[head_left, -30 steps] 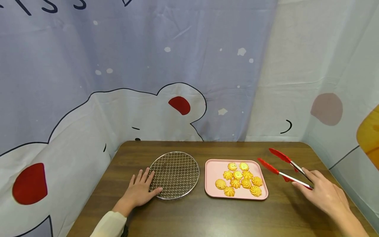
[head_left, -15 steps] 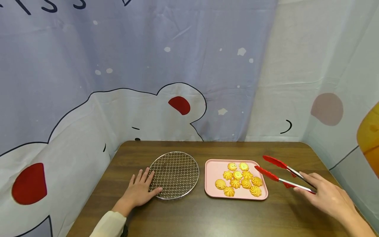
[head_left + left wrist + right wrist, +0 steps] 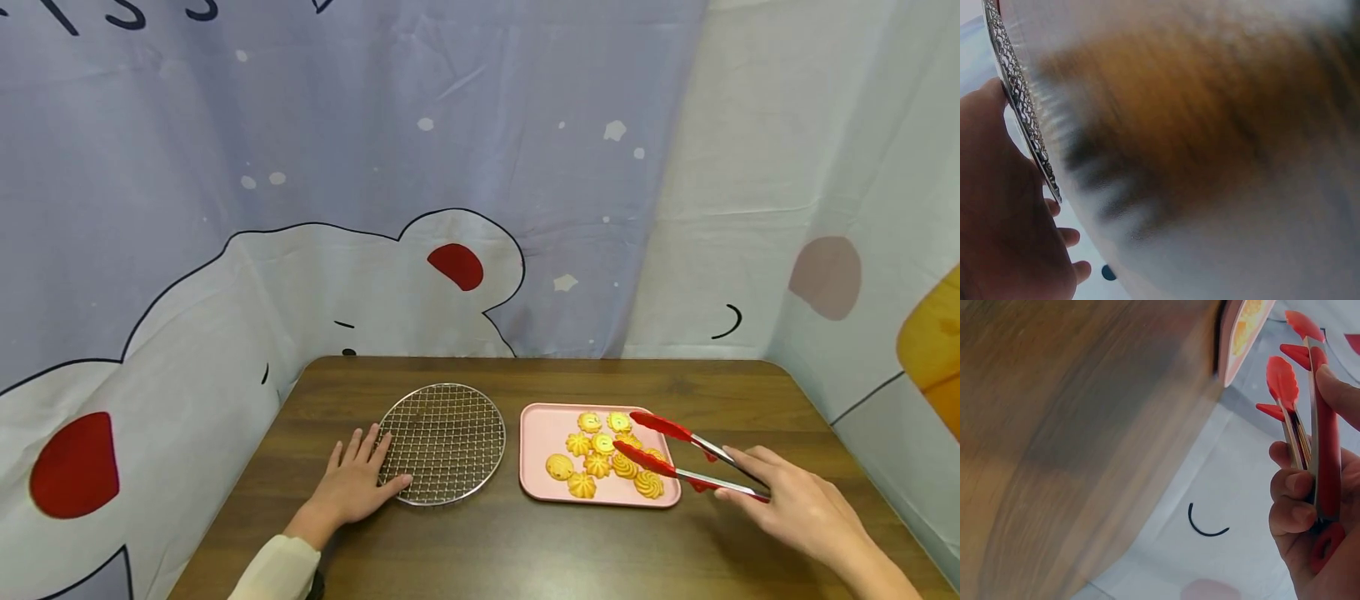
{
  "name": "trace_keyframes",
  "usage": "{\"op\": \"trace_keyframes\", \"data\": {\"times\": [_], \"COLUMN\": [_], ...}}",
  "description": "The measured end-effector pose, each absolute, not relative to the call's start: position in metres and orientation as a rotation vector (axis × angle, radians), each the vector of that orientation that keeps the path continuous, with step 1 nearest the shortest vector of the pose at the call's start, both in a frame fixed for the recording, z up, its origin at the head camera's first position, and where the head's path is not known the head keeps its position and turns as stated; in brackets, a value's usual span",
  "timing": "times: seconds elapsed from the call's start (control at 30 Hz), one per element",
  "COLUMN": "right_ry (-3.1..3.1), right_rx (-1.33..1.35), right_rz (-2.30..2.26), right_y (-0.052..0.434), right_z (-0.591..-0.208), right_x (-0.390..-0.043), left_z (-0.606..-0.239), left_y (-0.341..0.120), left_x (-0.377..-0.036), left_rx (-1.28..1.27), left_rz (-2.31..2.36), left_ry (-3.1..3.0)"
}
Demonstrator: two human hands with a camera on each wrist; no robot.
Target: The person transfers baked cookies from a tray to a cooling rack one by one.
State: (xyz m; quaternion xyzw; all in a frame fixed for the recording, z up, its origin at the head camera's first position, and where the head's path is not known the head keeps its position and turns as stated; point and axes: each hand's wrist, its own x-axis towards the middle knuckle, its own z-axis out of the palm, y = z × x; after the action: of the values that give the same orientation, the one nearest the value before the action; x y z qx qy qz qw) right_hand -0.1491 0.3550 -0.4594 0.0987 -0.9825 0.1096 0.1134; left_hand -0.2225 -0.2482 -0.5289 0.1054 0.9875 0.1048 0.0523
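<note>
My right hand (image 3: 798,500) holds a pair of red-tipped metal tongs (image 3: 682,475), their arms spread apart. In the head view the red tips overlap the right part of a pink tray (image 3: 540,450), over several golden cookies (image 3: 581,483). The right wrist view shows fingers curled round the tongs (image 3: 1327,444), the thumb along the red handle. My left hand (image 3: 352,487) lies with straight, spread fingers at the left rim of a round wire rack (image 3: 442,442). Seen from the left wrist, the rack (image 3: 1022,100) is edge-on beside the hand.
A brown wooden table (image 3: 480,550) bears the rack on the left and the tray right of centre. Behind it and along its sides hangs a printed curtain (image 3: 375,292) with cartoon figures.
My right hand has carried the tongs leftward, from right of the tray to over its right-hand cookies. The left hand, rack and tray stay in place.
</note>
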Motion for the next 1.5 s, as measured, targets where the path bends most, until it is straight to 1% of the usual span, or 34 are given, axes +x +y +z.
{"op": "trace_keyframes", "data": {"times": [0.67,1.1,1.5], "right_ry": [-2.847,-2.808,-2.843], "right_rx": [0.425,0.564,0.616], "right_rz": [0.317,0.257,0.267], "right_y": [0.317,0.299,0.286], "right_z": [-0.457,-0.454,-0.454], "right_x": [-0.145,-0.147,-0.154], "left_z": [-0.530,-0.530,-0.533], "left_y": [-0.247,-0.248,-0.249], "left_x": [-0.224,-0.222,-0.223], "left_rx": [0.322,0.314,0.305], "left_rz": [0.308,0.321,0.335], "left_ry": [3.004,3.009,2.991]}}
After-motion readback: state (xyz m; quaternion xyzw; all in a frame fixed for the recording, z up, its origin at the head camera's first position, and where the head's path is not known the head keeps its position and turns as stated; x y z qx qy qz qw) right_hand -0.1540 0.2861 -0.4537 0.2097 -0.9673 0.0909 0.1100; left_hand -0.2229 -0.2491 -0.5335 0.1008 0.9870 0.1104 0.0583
